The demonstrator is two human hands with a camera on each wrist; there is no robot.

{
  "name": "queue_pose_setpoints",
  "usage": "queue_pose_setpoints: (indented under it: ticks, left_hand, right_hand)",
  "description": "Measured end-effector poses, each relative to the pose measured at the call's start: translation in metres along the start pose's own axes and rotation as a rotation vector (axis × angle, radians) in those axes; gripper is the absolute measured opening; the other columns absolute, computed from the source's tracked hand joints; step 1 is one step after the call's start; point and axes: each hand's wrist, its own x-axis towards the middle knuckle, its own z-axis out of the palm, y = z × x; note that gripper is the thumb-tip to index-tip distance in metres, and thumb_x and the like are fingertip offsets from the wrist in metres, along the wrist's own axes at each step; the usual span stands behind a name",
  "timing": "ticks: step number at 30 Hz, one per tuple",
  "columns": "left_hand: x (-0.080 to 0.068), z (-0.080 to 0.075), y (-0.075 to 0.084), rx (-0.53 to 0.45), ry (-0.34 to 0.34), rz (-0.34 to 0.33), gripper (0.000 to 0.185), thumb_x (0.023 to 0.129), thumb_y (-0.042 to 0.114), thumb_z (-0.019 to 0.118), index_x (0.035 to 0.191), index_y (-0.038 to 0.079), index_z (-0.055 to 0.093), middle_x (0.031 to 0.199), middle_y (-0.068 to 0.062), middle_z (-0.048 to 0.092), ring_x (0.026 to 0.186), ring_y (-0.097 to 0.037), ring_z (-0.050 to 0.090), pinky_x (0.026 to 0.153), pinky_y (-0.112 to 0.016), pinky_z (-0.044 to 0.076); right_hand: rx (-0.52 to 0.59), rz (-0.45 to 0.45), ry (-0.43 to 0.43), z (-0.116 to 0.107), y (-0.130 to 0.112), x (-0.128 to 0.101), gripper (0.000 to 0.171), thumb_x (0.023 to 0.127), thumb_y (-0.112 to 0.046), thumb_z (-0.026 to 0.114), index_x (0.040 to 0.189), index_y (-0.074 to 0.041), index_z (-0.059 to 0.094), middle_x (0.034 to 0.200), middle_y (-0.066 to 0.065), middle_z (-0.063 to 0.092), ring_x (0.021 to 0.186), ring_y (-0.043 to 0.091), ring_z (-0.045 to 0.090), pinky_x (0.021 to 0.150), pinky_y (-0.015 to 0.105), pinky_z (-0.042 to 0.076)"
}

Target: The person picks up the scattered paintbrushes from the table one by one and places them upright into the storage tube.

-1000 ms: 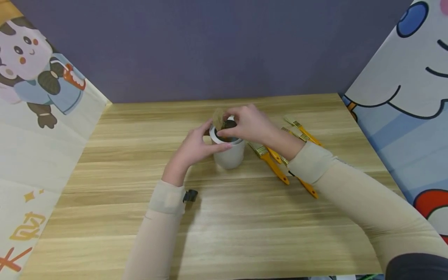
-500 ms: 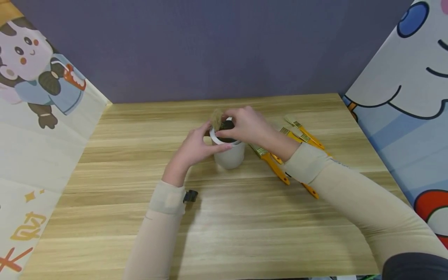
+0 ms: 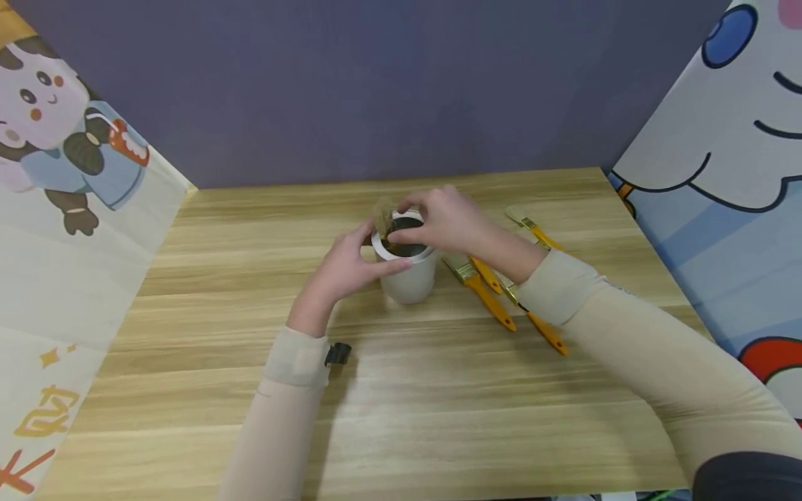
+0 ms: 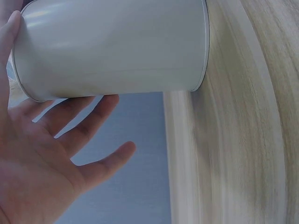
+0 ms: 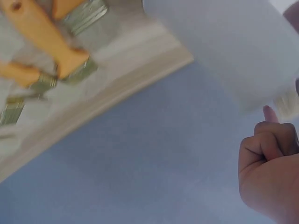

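Observation:
A white cylindrical pot [image 3: 409,282] stands upright on the table, its dark inside showing from above. My left hand [image 3: 344,264] holds it near the rim, thumb on the near side and fingers at the far side. In the left wrist view several fingers of the left hand [image 4: 51,154] lie spread along the pot's [image 4: 112,46] wall. Over the opening, my right hand [image 3: 447,221] pinches a paintbrush [image 3: 383,214] with its pale bristles upward at the pot's left inner edge. Its lower part is hidden in the pot. The right wrist view shows curled fingers of the right hand [image 5: 271,163].
Several flat paintbrushes with orange handles, one an orange paintbrush [image 3: 491,303], lie on the wooden table [image 3: 438,410] right of the pot, partly under the right forearm. A purple-grey wall [image 3: 388,90] closes the back; printed cartoon panels stand at both sides.
The paintbrush's bristles have shifted slightly left toward the pot's rim, with the right hand still pinching it. The left hand keeps its hold on the pot. The head view has moved a little.

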Motion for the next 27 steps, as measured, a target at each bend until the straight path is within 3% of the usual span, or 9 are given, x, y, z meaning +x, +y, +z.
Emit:
queue_pose_setpoints:
  ticks: [4,7,10,12,15,19,21,22,27]
  left_hand:
    - [0.000,0.000,0.001,0.010,0.016,0.020,0.088,0.081,0.069,0.083,0.155,0.034,0.050,0.145,0.003,0.065,0.142,-0.024,0.054,0.115,-0.061,0.046]
    - [0.000,0.000,0.001,0.022,0.028,0.029,0.100,0.081,0.066,0.085,0.164,0.031,0.040,0.153,0.001,0.061,0.143,-0.023,0.055,0.119,-0.060,0.043]
    - [-0.001,0.000,0.000,0.029,0.034,0.034,0.106,0.081,0.064,0.087,0.167,0.032,0.034,0.157,0.000,0.058,0.143,-0.023,0.056,0.122,-0.059,0.041]
    - [-0.001,0.000,0.000,0.032,0.035,0.035,0.105,0.081,0.062,0.087,0.167,0.035,0.034,0.157,-0.001,0.059,0.144,-0.022,0.056,0.123,-0.059,0.040]
    - [0.000,0.001,0.001,0.039,0.039,0.037,0.105,0.081,0.062,0.087,0.167,0.035,0.033,0.155,-0.004,0.060,0.144,-0.022,0.056,0.123,-0.059,0.039]
    - [0.001,0.002,0.001,0.042,0.043,0.044,0.106,0.081,0.062,0.087,0.168,0.034,0.033,0.155,-0.005,0.061,0.143,-0.022,0.057,0.123,-0.058,0.039]
    - [0.000,0.002,0.001,0.038,0.041,0.044,0.106,0.081,0.062,0.087,0.168,0.034,0.033,0.154,-0.005,0.061,0.143,-0.022,0.057,0.123,-0.057,0.039]
    - [0.000,0.002,0.001,0.036,0.041,0.045,0.106,0.081,0.062,0.087,0.168,0.034,0.033,0.155,-0.004,0.061,0.143,-0.022,0.057,0.123,-0.057,0.040]
    - [-0.001,0.003,0.000,0.032,0.040,0.046,0.105,0.082,0.059,0.088,0.168,0.034,0.033,0.156,-0.005,0.059,0.144,-0.024,0.056,0.123,-0.057,0.039]
  right_hand:
    - [0.022,0.053,0.010,-0.022,0.012,-0.007,0.061,0.092,-0.057,0.079,0.139,-0.019,0.069,0.068,0.002,0.057,0.065,0.020,0.048,0.063,0.035,0.043]
    - [0.060,0.082,0.045,-0.036,0.031,-0.014,0.062,0.092,-0.056,0.080,0.139,-0.018,0.069,0.069,0.003,0.056,0.070,0.024,0.050,0.092,0.044,0.051]
    - [0.088,0.120,0.067,-0.046,0.056,-0.021,0.066,0.091,-0.059,0.080,0.139,-0.017,0.068,0.071,0.004,0.054,0.073,0.028,0.049,0.125,0.056,0.032]
    - [0.097,0.163,0.068,-0.050,0.075,-0.026,0.070,0.091,-0.063,0.078,0.142,-0.016,0.066,0.069,0.003,0.053,0.075,0.029,0.050,0.128,0.058,0.028]
    - [0.087,0.213,0.074,-0.052,0.105,-0.033,0.073,0.092,-0.065,0.074,0.144,-0.015,0.064,0.063,0.000,0.049,0.065,0.027,0.049,0.116,0.055,0.043]
    - [0.061,0.261,0.079,-0.046,0.143,-0.042,0.072,0.096,-0.063,0.071,0.143,-0.009,0.065,0.059,-0.002,0.043,0.053,0.019,0.040,0.070,0.045,0.047]
    - [0.054,0.294,0.066,-0.042,0.159,-0.046,0.072,0.097,-0.061,0.070,0.143,-0.005,0.064,0.064,0.002,0.049,0.060,0.022,0.044,0.090,0.053,0.051]
    - [0.047,0.320,0.054,-0.040,0.167,-0.046,0.073,0.098,-0.062,0.069,0.143,-0.005,0.063,0.069,0.006,0.055,0.063,0.024,0.048,0.081,0.052,0.050]
    - [0.063,0.426,-0.003,-0.026,0.206,-0.049,0.077,0.100,-0.063,0.063,0.150,-0.004,0.056,0.119,0.024,0.067,0.102,0.038,0.061,0.097,0.061,0.049]
